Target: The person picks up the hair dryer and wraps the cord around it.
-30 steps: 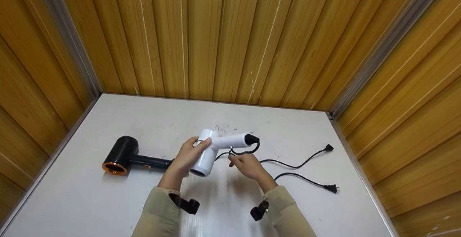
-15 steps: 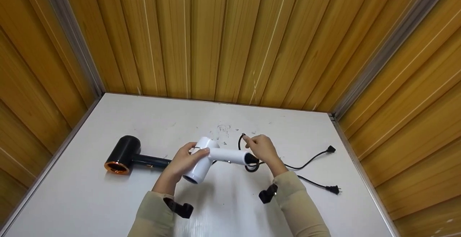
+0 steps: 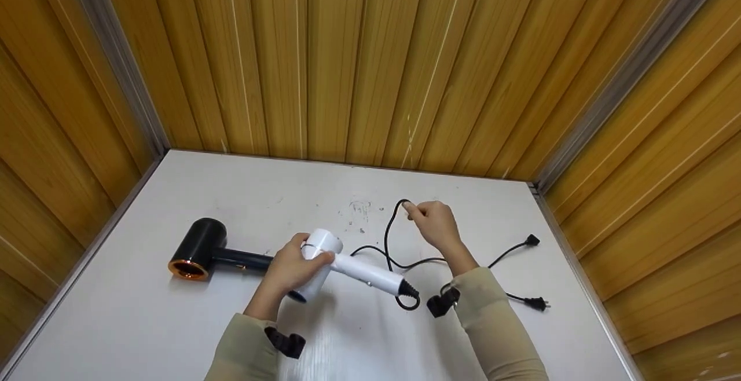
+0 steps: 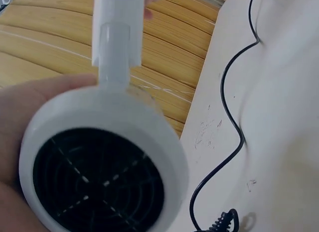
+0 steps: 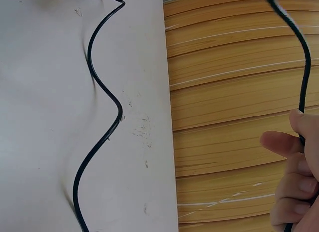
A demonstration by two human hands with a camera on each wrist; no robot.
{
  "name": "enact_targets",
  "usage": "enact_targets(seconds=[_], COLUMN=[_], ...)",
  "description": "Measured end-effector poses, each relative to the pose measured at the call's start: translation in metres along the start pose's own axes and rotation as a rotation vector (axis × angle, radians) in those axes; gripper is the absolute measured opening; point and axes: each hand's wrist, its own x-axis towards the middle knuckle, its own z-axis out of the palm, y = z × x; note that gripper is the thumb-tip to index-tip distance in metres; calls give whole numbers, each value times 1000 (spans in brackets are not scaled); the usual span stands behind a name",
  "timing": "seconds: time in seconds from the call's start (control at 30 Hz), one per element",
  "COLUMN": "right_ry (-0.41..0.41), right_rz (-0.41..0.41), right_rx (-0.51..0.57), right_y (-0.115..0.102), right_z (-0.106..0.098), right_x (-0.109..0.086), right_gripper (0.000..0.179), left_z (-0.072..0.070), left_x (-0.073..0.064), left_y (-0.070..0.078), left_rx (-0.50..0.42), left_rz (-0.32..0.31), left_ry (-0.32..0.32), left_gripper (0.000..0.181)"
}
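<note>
My left hand (image 3: 292, 268) grips the barrel of a white hair dryer (image 3: 370, 275), thumb on top near where the handle joins. The handle points right and toward me. In the left wrist view the dryer's round end shows a dark grille (image 4: 99, 182), with the left hand (image 4: 17, 137) wrapped along its side. My right hand (image 3: 438, 224) holds a black power cord (image 3: 386, 239) raised above the table, its fingers curled round it. The right wrist view shows this cord (image 5: 303, 67) running through the right hand (image 5: 296, 187).
A black hair dryer (image 3: 200, 245) with a copper rim lies at left, its handle end hidden behind my left hand. Another stretch of black cord (image 5: 89, 58) winds across the white table (image 3: 231, 334). Two plugs (image 3: 531, 240) (image 3: 537, 304) lie at right. Wood-patterned walls (image 3: 324, 62) enclose the table.
My right hand has moved up and right, drawing the cord out from the dryer. The white dryer has come toward me, its handle swinging down to point right and nearer me.
</note>
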Motion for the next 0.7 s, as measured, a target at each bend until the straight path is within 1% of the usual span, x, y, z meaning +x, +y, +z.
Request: enact_targets(seconds=[0.1,0.23,0.33,0.53,0.7], right_ry=[19,45,82,164,234], right_rz=[-12,-23,-51,-151,-233], right_rx=[-3,8,19,26,52], right_y=[-2,-6,-11,-23,-33], right_z=[-6,-12,-15,-19,-21], right_x=[1,1,1,-3,-7], right_gripper=[41,42,41,38,28], left_z=[0,3,4,8,11], left_x=[-1,-1,0,2,3], left_y=[1,0,0,-1,-2], left_rx=[96,177,202,225,259], left_rz=[0,4,7,-7,-14], left_ry=[47,94,126,171,207], left_gripper=[70,74,77,81,79])
